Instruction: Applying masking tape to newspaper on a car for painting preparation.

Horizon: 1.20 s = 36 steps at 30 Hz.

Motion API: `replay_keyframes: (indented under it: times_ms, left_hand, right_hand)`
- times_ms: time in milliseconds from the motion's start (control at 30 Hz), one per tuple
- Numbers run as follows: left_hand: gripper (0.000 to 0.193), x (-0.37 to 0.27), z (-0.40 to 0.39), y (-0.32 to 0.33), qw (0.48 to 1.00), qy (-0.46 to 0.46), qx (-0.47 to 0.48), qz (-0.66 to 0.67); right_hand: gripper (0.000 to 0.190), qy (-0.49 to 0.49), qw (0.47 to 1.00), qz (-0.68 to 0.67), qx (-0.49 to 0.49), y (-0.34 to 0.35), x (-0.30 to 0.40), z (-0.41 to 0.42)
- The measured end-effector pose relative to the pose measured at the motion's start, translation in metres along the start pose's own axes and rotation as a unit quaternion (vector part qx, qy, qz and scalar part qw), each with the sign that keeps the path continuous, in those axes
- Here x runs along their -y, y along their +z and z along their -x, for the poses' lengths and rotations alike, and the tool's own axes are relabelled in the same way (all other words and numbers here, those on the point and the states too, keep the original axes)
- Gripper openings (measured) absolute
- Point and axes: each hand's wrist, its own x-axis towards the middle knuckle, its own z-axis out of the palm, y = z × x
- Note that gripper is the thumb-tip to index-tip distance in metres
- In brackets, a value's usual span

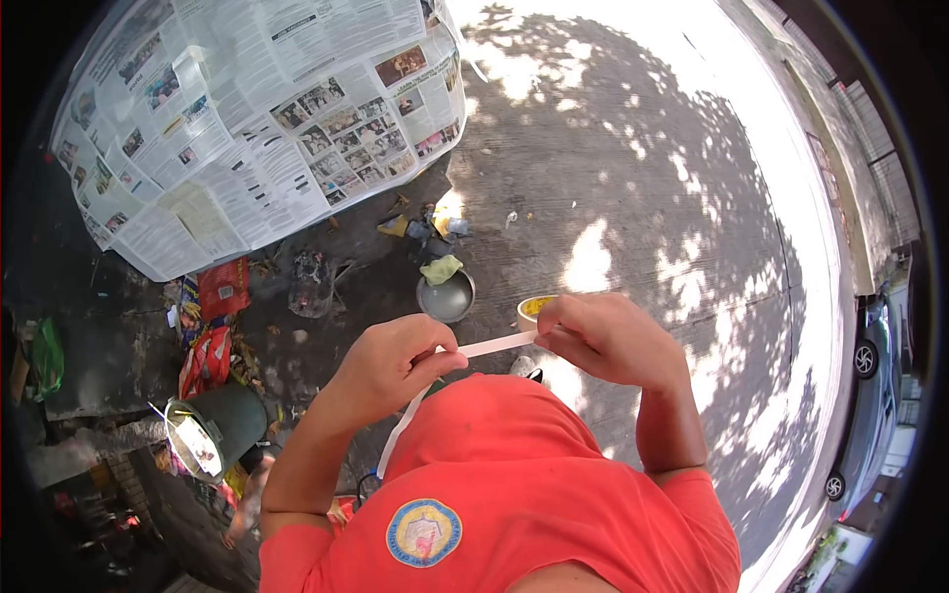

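Observation:
A strip of pale masking tape [498, 344] is stretched between my two hands, in front of my red shirt. My left hand [404, 356] pinches it between thumb and fingers, and a free length hangs from there towards the shirt. My right hand [597, 337] pinches the other end beside the tape roll [531, 311], which has a yellow inner label. Whether my fingers also hold the roll is hidden. Beyond my hands at the upper left, joined newspaper sheets [259, 156] cover a large rounded object.
A round grey metal container [446, 298] with a greenish cloth [441, 270] stands on the pavement beyond my hands. Sandpaper-like scraps [426, 233] lie behind it. A tipped bucket [237, 422] and plastic litter [222, 289] are at left. A parked car [871, 408] stands far right.

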Motion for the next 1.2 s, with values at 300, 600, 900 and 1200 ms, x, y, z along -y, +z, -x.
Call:
replay_keyframes:
  times_ms: [300,600,900,1200]
  left_hand:
    - [0.011,-0.008,0.002,0.002,1.0,-0.01,-0.018,0.001]
    - [0.016,-0.011,0.004,0.006,0.982,0.133,-0.071,-0.115]
    - [0.023,-0.022,0.003,0.002,0.943,0.239,-0.091,-0.213]
    - [0.024,-0.034,0.004,0.008,0.961,0.188,-0.057,-0.196]
  right_hand:
    - [0.013,0.0,1.0,0.007,-0.009,0.004,-0.001,0.002]
    - [0.015,-0.013,0.997,0.059,-0.052,0.009,0.003,0.01]
    - [0.018,-0.071,0.986,0.114,-0.104,0.009,0.011,0.012]
    - [0.034,-0.058,0.973,0.1,-0.2,0.017,0.023,0.001]
